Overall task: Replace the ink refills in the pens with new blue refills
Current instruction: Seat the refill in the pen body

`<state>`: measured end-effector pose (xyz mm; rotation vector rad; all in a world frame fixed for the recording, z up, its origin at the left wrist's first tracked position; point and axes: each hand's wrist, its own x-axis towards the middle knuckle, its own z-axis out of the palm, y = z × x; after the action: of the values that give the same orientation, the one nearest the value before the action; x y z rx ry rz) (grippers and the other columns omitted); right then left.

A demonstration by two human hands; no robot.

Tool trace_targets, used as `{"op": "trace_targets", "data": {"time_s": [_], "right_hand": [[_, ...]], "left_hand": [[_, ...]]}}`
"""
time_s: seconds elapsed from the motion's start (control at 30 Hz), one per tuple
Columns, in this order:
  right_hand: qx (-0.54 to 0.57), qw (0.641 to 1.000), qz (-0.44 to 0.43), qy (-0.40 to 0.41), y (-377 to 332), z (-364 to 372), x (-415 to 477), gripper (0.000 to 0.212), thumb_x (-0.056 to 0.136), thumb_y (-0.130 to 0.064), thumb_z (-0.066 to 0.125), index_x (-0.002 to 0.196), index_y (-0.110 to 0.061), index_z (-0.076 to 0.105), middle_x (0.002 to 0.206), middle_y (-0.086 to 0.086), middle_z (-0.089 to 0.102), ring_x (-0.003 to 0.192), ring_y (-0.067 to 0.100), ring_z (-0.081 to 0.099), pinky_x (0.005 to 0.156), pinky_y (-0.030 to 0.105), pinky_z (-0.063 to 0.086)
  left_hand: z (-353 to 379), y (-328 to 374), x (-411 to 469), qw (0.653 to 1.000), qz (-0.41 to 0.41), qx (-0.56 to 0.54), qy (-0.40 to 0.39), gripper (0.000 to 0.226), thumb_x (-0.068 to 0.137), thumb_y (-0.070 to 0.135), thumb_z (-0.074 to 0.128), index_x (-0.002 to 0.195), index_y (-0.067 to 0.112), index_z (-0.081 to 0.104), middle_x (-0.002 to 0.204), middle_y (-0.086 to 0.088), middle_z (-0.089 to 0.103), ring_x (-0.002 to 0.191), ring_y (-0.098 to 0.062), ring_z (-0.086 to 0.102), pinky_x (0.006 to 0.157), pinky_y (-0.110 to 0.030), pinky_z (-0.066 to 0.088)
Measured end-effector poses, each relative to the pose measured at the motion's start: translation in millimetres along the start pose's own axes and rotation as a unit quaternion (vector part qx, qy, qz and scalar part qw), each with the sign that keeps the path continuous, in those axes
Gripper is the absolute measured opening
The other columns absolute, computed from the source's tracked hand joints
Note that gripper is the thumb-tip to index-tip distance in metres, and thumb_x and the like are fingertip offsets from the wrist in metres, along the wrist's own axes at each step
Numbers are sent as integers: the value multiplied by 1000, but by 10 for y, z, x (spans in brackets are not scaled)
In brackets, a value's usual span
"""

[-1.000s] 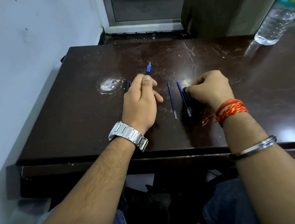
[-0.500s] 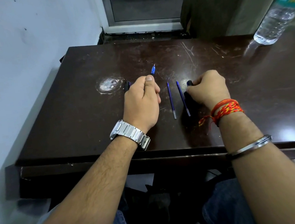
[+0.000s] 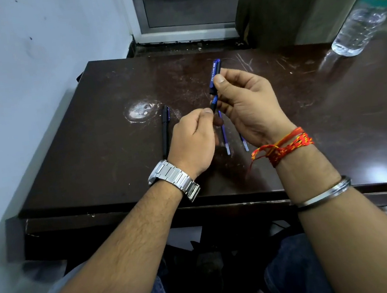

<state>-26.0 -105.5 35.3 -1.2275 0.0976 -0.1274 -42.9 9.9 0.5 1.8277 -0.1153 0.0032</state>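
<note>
A blue pen [image 3: 214, 75] with a black clip is held tilted upright above the table's middle. My right hand [image 3: 248, 106] pinches its barrel between thumb and fingers. My left hand [image 3: 191, 137] grips the pen's lower end [image 3: 214, 104] with its fingertips. A second, dark pen [image 3: 165, 130] lies on the table just left of my left hand. Two thin blue refills [image 3: 225, 140] [image 3: 244, 143] lie side by side on the table under and between my hands, partly hidden by them.
The dark wooden table [image 3: 92, 157] is scratched, with a white ring mark [image 3: 141, 110] near the dark pen. A clear water bottle [image 3: 363, 13] stands at the far right corner. A wall runs along the left and a window frame sits behind.
Both hands lifted off the table and came together. The right hand now holds a blue pen upright and the left grips its lower end. One pen stays on the table.
</note>
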Motion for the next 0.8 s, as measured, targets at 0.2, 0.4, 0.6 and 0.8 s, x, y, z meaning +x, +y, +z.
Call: {"op": "trace_targets", "data": {"time_s": [0.2, 0.4, 0.6, 0.8], "right_hand": [[37, 999, 3, 2, 0, 10, -1, 9, 95, -3, 58, 94, -7, 66, 73, 1, 67, 61, 9, 61, 63, 22, 52], [36, 999, 1, 3, 23, -5, 16, 8, 95, -4, 59, 95, -7, 66, 74, 2, 66, 61, 11, 60, 58, 21, 52], [-28, 998, 5, -60, 87, 18, -12, 13, 96, -1, 56, 108, -2, 60, 71, 4, 63, 60, 15, 54, 54, 24, 48], [-163, 974, -44, -149, 127, -6, -44, 44, 95, 4, 54, 126, -27, 50, 78, 8, 57, 79, 27, 55, 79, 42, 50]], "left_hand": [[-3, -9, 10, 1000, 6, 1, 8, 42, 92, 40, 38, 56, 35, 60, 47, 3, 52, 33, -4, 41, 41, -26, 28], [-18, -37, 29, 1000, 9, 5, 7, 39, 95, 36, 39, 69, 20, 63, 48, 4, 52, 36, -4, 43, 41, -24, 30], [-46, -24, 38, 999, 6, 2, 33, 45, 94, 44, 39, 67, 13, 57, 51, 1, 53, 43, -14, 45, 46, -29, 32], [-17, -29, 45, 998, -26, -27, 49, 53, 88, 62, 35, 96, 18, 61, 56, 9, 46, 50, -15, 44, 49, -32, 33]]}}
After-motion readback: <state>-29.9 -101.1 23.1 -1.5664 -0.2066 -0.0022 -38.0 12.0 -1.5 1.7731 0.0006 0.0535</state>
